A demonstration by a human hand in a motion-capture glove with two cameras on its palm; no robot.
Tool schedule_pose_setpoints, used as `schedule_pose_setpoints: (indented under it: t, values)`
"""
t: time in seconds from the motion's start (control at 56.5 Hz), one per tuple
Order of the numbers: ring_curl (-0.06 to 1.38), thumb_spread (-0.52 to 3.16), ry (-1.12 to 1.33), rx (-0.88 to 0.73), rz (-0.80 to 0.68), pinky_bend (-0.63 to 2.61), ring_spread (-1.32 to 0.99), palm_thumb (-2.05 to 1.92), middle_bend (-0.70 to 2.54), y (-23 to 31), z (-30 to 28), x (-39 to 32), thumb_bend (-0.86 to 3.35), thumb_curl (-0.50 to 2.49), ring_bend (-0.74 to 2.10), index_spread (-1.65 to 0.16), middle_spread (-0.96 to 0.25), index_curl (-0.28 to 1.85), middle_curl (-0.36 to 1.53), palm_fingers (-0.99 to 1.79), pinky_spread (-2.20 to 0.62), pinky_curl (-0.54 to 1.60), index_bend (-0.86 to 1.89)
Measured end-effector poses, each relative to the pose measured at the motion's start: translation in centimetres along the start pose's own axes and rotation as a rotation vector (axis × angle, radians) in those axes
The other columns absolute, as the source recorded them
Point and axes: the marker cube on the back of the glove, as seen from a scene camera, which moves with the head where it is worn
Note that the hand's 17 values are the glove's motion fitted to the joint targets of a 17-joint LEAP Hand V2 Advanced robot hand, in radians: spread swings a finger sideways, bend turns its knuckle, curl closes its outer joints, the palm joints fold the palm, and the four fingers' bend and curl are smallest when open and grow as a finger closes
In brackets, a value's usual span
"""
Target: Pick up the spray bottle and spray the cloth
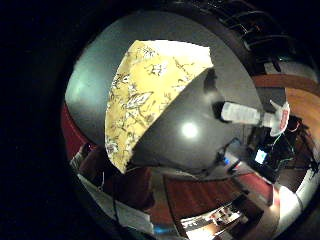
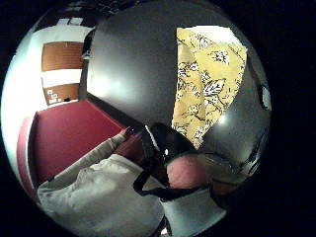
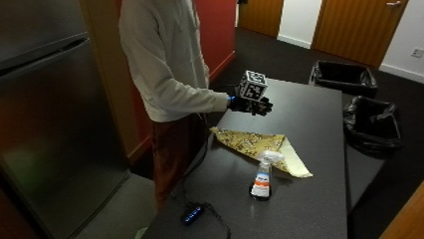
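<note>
A yellow patterned cloth [image 3: 258,149] lies folded on the dark grey table [image 3: 311,199]; it also shows in the palm views as cloth [image 1: 145,90] and cloth [image 2: 205,89]. A clear spray bottle [image 3: 263,177] with a white trigger head stands upright on the table just in front of the cloth, seen too as bottle [image 1: 250,115]. My gloved right hand [image 3: 252,104] hovers above the table behind the cloth, apart from both. Its fingers hang loosely curled and hold nothing.
A small black device with a blue light [image 3: 192,214] and its cable lie near the table's front corner. Two black-lined bins [image 3: 371,119] stand past the table's far side. A steel fridge [image 3: 46,114] stands behind the person.
</note>
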Motion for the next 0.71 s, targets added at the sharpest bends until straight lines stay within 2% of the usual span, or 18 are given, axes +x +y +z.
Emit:
schedule_pose_setpoints:
  t: [0.106,0.23,0.707]
  values:
    - [0.06,0.67,0.022,0.001,0.005,0.39,0.03,0.39,0.21,0.3,-0.1,0.6,0.19,0.12,0.22,-0.32,-0.03,0.06,0.1,0.04,0.17,0.14,0.14]
    - [0.09,0.86,0.015,0.012,0.019,0.41,0.04,0.43,0.22,0.8,0.0,0.3,0.14,0.16,0.24,-0.39,-0.03,0.1,0.15,0.01,0.21,0.18,0.14]
    - [0.18,1.04,0.009,0.304,0.077,0.39,0.05,0.55,0.23,4.5,-1.2,1.2,0.0,0.28,0.27,-0.42,-0.04,0.21,0.26,0.04,0.23,0.27,0.16]
